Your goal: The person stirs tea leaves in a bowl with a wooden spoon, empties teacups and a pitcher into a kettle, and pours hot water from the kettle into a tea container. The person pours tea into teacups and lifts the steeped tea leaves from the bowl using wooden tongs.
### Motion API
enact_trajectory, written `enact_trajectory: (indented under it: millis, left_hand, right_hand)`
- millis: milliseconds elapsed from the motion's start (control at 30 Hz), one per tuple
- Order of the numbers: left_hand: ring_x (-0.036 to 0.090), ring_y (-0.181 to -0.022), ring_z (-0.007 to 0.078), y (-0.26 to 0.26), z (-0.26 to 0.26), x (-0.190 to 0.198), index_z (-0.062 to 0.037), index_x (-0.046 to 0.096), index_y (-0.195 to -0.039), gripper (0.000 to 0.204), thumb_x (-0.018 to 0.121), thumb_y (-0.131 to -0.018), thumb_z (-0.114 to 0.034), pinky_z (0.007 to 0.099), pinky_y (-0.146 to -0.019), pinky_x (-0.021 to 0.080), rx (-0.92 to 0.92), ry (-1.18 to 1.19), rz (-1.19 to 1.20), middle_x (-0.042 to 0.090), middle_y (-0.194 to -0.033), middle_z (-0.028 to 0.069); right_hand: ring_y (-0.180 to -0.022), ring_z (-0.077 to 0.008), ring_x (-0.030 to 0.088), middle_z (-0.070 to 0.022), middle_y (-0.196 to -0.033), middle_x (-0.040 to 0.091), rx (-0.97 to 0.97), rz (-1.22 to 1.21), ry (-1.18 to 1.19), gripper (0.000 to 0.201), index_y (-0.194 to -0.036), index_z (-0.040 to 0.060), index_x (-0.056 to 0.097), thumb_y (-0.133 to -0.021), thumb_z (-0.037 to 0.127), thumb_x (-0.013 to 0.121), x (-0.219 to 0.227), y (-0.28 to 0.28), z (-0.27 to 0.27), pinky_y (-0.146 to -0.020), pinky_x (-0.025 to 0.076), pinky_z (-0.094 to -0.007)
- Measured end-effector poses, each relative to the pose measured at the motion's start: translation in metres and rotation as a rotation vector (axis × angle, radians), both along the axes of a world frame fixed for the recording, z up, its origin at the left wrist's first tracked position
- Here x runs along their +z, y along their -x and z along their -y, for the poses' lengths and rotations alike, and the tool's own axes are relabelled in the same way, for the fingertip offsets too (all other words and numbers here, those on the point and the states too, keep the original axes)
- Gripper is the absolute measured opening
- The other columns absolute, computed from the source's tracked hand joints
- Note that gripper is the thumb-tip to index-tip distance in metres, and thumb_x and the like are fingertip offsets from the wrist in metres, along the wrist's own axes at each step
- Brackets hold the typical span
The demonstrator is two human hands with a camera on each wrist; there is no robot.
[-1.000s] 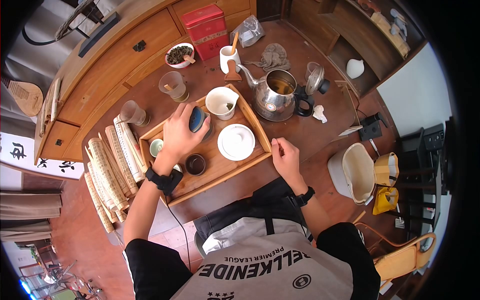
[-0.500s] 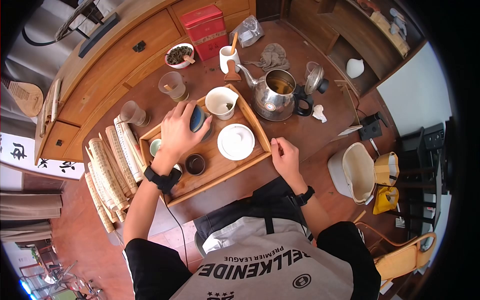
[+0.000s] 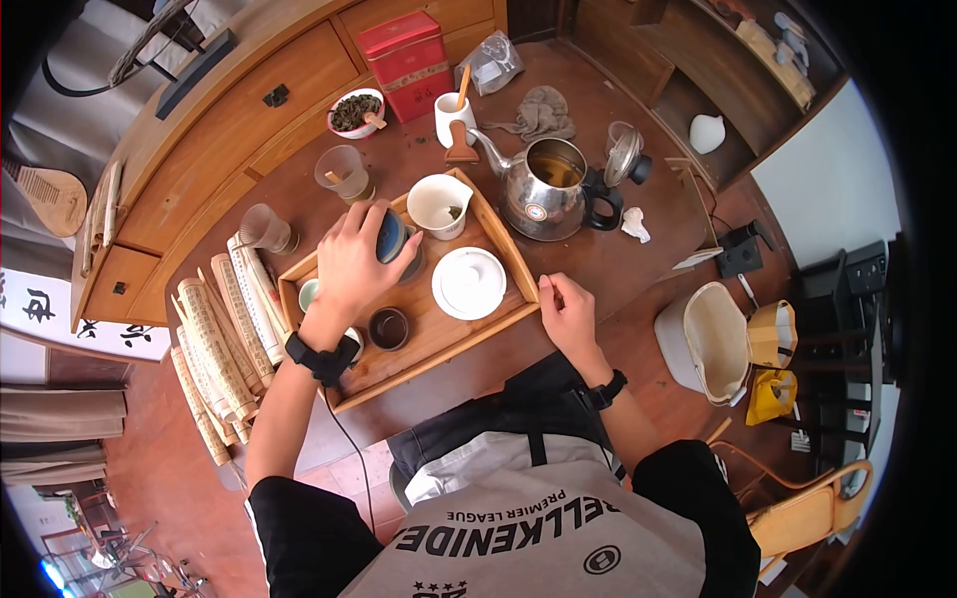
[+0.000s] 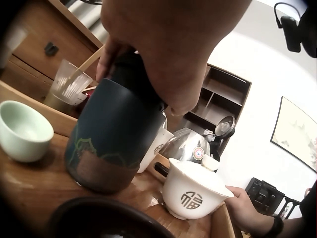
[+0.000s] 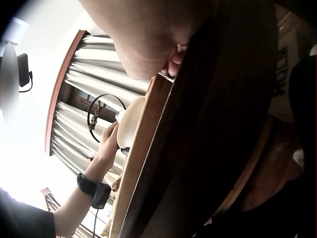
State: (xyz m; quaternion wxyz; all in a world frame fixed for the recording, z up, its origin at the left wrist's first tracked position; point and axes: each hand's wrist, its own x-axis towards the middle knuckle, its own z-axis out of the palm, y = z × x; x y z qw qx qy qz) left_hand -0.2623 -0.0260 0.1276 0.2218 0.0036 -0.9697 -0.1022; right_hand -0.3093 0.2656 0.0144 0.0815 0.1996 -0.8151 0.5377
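We see the left hand's fingers and thumb wrapped round the top of a dark blue jar, grasping it from above. Its base is down on the wooden tray, towards the far left side. The right hand sits at the tray's right near corner with its fingers loosely curled; we cannot tell whether they grip the rim. Close about the jar we find a white pitcher just to its right, a brown cup nearer to us, and a pale green cup on its left. A white lidded bowl stands on the right part of the tray, between the two hands. Beyond the tray, the surface carries a steel kettle to the right, its lid tipped open on amber liquid, and rolled scrolls to the left. On the far side we make out two clear glasses, a bowl of dark leaves, a red tin, a white holder with a wooden handle in it, and a crumpled cloth. A bin stands on the floor to the right.
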Motion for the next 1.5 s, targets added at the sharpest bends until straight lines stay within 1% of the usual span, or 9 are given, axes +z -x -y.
enact_trajectory:
  millis: [67, 200, 400, 500, 667, 900, 1067, 1167, 1500]
  left_hand:
    - [0.068, -0.081, 0.0345, 0.001, 0.0, 0.001, -0.0033, 0.064, -0.11, 0.046, 0.076, -0.084, -0.039, 0.0424, -0.069, 0.056, -0.013, 0.009, -0.037, 0.065, -0.098, 0.0123]
    - [0.068, -0.081, 0.0346, 0.0, 0.001, -0.007, -0.0029, 0.064, -0.11, 0.047, 0.076, -0.084, -0.039, 0.0424, -0.069, 0.056, -0.033, 0.021, -0.032, 0.066, -0.099, 0.0122]
    - [0.069, -0.084, 0.035, -0.001, -0.002, -0.01, -0.0021, 0.064, -0.112, 0.05, 0.076, -0.084, -0.04, 0.0426, -0.071, 0.057, 0.002, 0.008, 0.026, 0.066, -0.102, 0.0125]
    - [0.068, -0.08, 0.0328, -0.001, -0.002, -0.011, -0.0016, 0.063, -0.107, 0.05, 0.076, -0.083, -0.044, 0.0426, -0.067, 0.057, -0.016, 0.033, -0.005, 0.064, -0.099, 0.0127]
    - [0.066, -0.087, 0.0339, -0.002, -0.004, -0.01, -0.0014, 0.062, -0.105, 0.049, 0.075, -0.083, -0.044, 0.0448, -0.076, 0.056, -0.021, 0.038, 0.013, 0.062, -0.101, 0.0152]
    - [0.064, -0.09, 0.0348, 0.003, -0.008, -0.008, -0.0012, 0.063, -0.103, 0.044, 0.074, -0.084, -0.039, 0.0469, -0.078, 0.055, -0.028, 0.02, 0.012, 0.062, -0.101, 0.0154]
    - [0.063, -0.085, 0.033, 0.006, -0.01, -0.021, -0.0021, 0.063, -0.094, 0.033, 0.073, -0.083, -0.032, 0.0441, -0.07, 0.056, 0.005, -0.004, -0.024, 0.061, -0.098, 0.0132]
    - [0.063, -0.083, 0.0312, 0.007, -0.008, -0.025, -0.0026, 0.064, -0.094, 0.03, 0.074, -0.083, -0.029, 0.0424, -0.065, 0.056, -0.003, 0.017, -0.075, 0.061, -0.095, 0.0114]
    - [0.062, -0.081, 0.0298, 0.008, -0.009, -0.027, -0.0037, 0.066, -0.094, 0.027, 0.073, -0.082, -0.027, 0.0417, -0.062, 0.056, 0.019, 0.019, -0.119, 0.061, -0.093, 0.0101]
  right_hand:
    - [-0.049, -0.018, 0.052, -0.0112, -0.062, 0.055, -0.002, -0.006, 0.003, 0.018, -0.081, -0.0002, 0.061, -0.095, 0.01, 0.063, 0.001, 0.0, 0.0, -0.049, 0.041, -0.03]
    - [-0.049, -0.018, 0.052, -0.0112, -0.062, 0.054, -0.001, 0.0, 0.006, 0.018, -0.081, -0.0003, 0.061, -0.096, 0.011, 0.063, 0.0, 0.0, 0.0, -0.049, 0.041, -0.0301]
    - [-0.049, -0.0176, 0.051, -0.0112, -0.062, 0.054, 0.001, 0.016, 0.001, 0.019, -0.081, -0.0004, 0.061, -0.096, 0.011, 0.063, 0.0, 0.0, 0.0, -0.049, 0.04, -0.0299]
    - [-0.049, -0.0176, 0.051, -0.0113, -0.062, 0.054, 0.0, 0.015, 0.005, 0.019, -0.081, -0.0004, 0.061, -0.096, 0.011, 0.063, 0.001, -0.001, 0.0, -0.048, 0.04, -0.03]
    - [-0.048, -0.0176, 0.051, -0.0113, -0.062, 0.054, -0.001, 0.016, 0.005, 0.019, -0.081, -0.0005, 0.061, -0.096, 0.011, 0.063, 0.0, 0.0, 0.0, -0.048, 0.04, -0.03]
    - [-0.048, -0.0177, 0.051, -0.011, -0.062, 0.055, -0.001, 0.017, -0.006, 0.019, -0.081, -0.0003, 0.061, -0.096, 0.011, 0.063, 0.0, -0.001, 0.0, -0.048, 0.04, -0.0303]
    - [-0.048, -0.0177, 0.051, -0.0108, -0.062, 0.055, -0.002, 0.001, -0.019, 0.019, -0.081, -0.0004, 0.061, -0.096, 0.011, 0.063, 0.0, 0.0, 0.0, -0.048, 0.04, -0.0301]
    - [-0.048, -0.0179, 0.051, -0.0108, -0.062, 0.055, -0.003, 0.009, -0.019, 0.019, -0.081, -0.0003, 0.061, -0.096, 0.011, 0.063, -0.001, -0.001, 0.001, -0.048, 0.04, -0.0301]
    - [-0.048, -0.0176, 0.051, -0.0111, -0.062, 0.054, -0.007, 0.006, -0.017, 0.019, -0.08, -0.0004, 0.061, -0.096, 0.011, 0.063, 0.001, -0.001, 0.001, -0.048, 0.039, -0.03]
